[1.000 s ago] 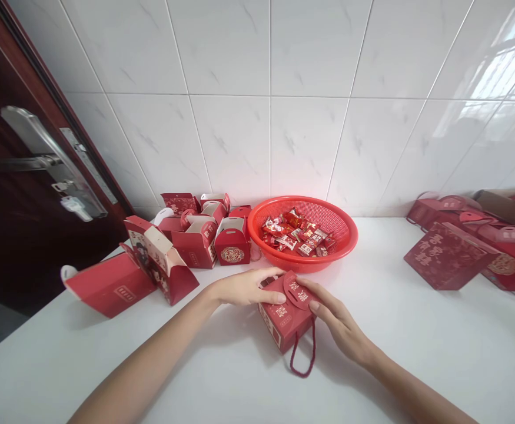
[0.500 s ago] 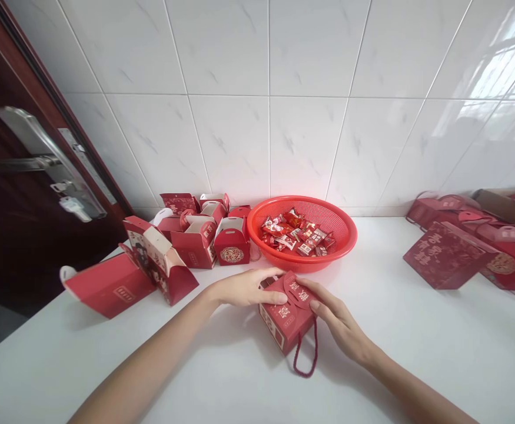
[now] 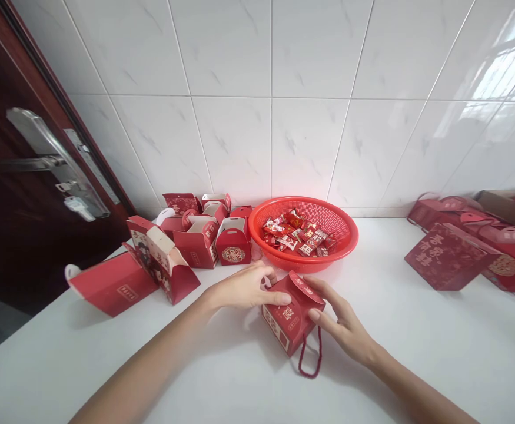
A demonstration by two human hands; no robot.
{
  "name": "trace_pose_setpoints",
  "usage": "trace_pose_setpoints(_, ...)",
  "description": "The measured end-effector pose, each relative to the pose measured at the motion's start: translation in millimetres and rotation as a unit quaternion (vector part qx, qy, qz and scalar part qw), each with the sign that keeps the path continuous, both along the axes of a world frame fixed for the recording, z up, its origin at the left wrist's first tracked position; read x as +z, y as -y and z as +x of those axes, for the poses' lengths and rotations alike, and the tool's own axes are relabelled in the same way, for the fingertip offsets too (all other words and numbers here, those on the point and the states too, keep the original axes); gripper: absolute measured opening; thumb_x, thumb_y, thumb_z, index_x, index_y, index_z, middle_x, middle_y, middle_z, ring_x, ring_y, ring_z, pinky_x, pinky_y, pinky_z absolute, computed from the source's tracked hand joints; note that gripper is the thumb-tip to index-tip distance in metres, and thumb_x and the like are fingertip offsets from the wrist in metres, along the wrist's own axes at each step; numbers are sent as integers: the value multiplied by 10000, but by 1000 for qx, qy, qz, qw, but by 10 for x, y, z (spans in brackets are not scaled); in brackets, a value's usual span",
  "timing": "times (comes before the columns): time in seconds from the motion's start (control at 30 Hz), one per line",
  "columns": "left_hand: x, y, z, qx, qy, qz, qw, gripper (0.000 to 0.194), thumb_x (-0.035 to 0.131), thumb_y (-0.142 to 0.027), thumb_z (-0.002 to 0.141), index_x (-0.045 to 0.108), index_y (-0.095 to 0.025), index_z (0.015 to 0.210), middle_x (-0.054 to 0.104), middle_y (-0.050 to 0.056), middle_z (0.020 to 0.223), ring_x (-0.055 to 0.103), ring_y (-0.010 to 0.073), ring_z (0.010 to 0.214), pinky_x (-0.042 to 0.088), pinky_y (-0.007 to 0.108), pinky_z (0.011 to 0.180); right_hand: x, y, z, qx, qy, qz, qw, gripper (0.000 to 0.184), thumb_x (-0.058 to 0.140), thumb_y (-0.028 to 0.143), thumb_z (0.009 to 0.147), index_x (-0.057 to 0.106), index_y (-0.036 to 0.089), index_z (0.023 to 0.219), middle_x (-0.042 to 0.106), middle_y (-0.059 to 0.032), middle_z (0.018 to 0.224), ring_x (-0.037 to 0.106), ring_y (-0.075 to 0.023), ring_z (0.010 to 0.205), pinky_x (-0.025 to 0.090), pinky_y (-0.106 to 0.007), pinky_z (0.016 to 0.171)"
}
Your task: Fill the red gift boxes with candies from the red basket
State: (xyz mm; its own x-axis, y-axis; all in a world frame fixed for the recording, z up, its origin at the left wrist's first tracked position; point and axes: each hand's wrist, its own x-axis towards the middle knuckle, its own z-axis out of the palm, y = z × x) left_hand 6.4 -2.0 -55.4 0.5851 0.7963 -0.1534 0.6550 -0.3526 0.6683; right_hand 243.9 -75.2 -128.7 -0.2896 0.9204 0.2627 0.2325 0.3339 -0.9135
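A red candy gift box (image 3: pixel 287 324) with pale printed characters rests on the white table between my hands. Its rounded top flap (image 3: pixel 305 288) stands slightly raised, and a dark red cord handle (image 3: pixel 311 359) hangs down at its near side. My left hand (image 3: pixel 257 288) grips the far left of the box, thumb flat on the top and fingers curled behind the edge. My right hand (image 3: pixel 341 321) holds the right side, with its thumb on the top panel and fingers along the flap. Just beyond is a red mesh basket (image 3: pixel 349 232) holding several wrapped candies (image 3: pixel 299 235).
Several open red boxes (image 3: pixel 195 250) stand at the back left, with a larger tilted box (image 3: pixel 113 282) before them. More red boxes (image 3: pixel 504 253) are piled at the right beside a patterned box (image 3: pixel 449 256). A tiled wall (image 3: pixel 310 147) closes the back; a dark door (image 3: pixel 14 206) is at left.
The box's top flap has lifted from lying nearly flat. My left fingers have curled more behind the box edge, and the box has shifted slightly to the right in view.
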Motion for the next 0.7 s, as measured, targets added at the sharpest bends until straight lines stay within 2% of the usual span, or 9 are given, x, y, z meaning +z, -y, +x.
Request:
trace_pose_setpoints(0.17,-14,-55,-30,-21,-2,-99,995,614,705,-756,692,417,-214,684,450,-44,670,453,134,611,285,256,544,6,-19,15,-25,30,8,999,516,634,536,925,562,244,1343,625,-115,1400,585,-309,1284,484,-452,1069)
trace_pose_setpoints(0.23,-13,-82,-50,-30,6,-132,991,617,719,-746,691,409,-213,672,435,-52,650,426,123,597,262,254,542,-9,-29,33,-36,39,15,998,512,641,538,918,560,244,1329,643,-116,1361,602,-306,1250,493,-456,1053)
trace_pose_setpoints(0.4,29,-130,-89,-62,30,-158,985,588,730,-710,714,469,-191,626,413,-54,617,386,112,599,269,263,569,-49,-53,78,-74,58,36,995,489,647,524,912,559,247,1305,661,-113,1293,647,-287,1149,529,-445,993)
trace_pose_setpoints(0.5,60,-146,-94,-63,106,-186,975,559,711,-686,755,526,-176,622,500,-30,619,426,114,600,332,270,603,-45,-62,96,-92,65,57,992,451,649,527,909,588,250,1259,670,-106,1246,663,-270,1073,544,-428,951)
trace_pose_setpoints(0.6,103,-157,-110,-20,199,-201,959,539,712,-637,787,512,-173,600,503,-26,588,438,107,587,367,273,624,-21,-65,108,-103,69,62,990,433,639,543,912,608,248,1227,686,-97,1153,675,-245,954,553,-415,905)
trace_pose_setpoints(0.7,168,-155,-141,24,302,-238,923,467,728,-577,802,540,-171,669,525,-25,606,479,111,594,419,284,656,4,-69,120,-99,72,35,992,446,601,569,924,602,234,1217,702,-73,979,674,-230,851,558,-397,840)
